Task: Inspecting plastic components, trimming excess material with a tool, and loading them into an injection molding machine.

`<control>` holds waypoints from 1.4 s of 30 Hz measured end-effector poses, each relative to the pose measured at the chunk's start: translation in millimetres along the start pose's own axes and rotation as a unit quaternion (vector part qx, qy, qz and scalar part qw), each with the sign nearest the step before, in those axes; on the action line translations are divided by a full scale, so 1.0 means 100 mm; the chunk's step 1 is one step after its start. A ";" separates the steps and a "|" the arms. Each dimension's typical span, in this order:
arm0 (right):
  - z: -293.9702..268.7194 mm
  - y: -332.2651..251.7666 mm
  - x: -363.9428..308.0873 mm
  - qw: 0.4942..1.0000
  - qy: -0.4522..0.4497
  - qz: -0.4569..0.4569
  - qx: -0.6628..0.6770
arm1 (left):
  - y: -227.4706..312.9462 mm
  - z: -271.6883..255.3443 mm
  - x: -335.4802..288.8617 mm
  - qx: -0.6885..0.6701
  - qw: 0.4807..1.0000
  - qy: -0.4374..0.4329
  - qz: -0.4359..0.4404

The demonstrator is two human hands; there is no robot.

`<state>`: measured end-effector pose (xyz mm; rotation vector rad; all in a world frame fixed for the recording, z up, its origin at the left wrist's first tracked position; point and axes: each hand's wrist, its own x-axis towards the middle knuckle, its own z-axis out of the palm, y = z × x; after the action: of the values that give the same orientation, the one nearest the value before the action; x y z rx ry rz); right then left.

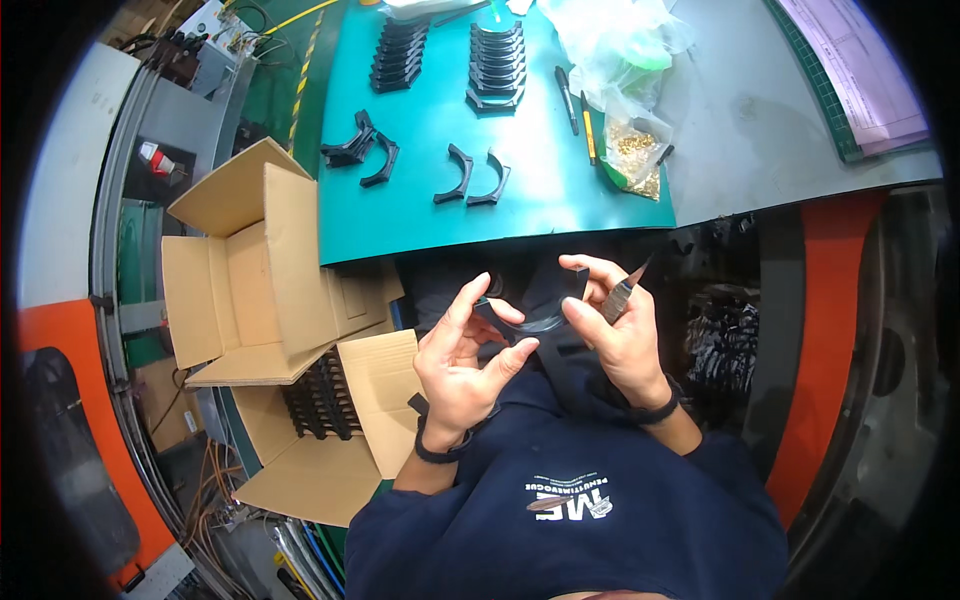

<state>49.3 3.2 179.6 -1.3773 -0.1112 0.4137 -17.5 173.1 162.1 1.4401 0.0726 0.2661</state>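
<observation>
We are pinching a black arc [541,326] by its ends with left hand [462,365] and right hand [625,340], just beyond the desk's [590,218] near edge, presumably leaving its curve uncovered, while the right is also gripping a pointed tool [621,297], tip outward.
</observation>
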 end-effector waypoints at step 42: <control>-0.07 0.24 0.09 0.930 -0.201 0.254 0.175 | -0.24 0.07 0.06 -0.102 0.994 0.033 0.004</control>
<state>54.3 3.2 153.9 -0.9381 -0.0110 1.0968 -7.2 165.4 140.3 1.2285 0.0898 0.3190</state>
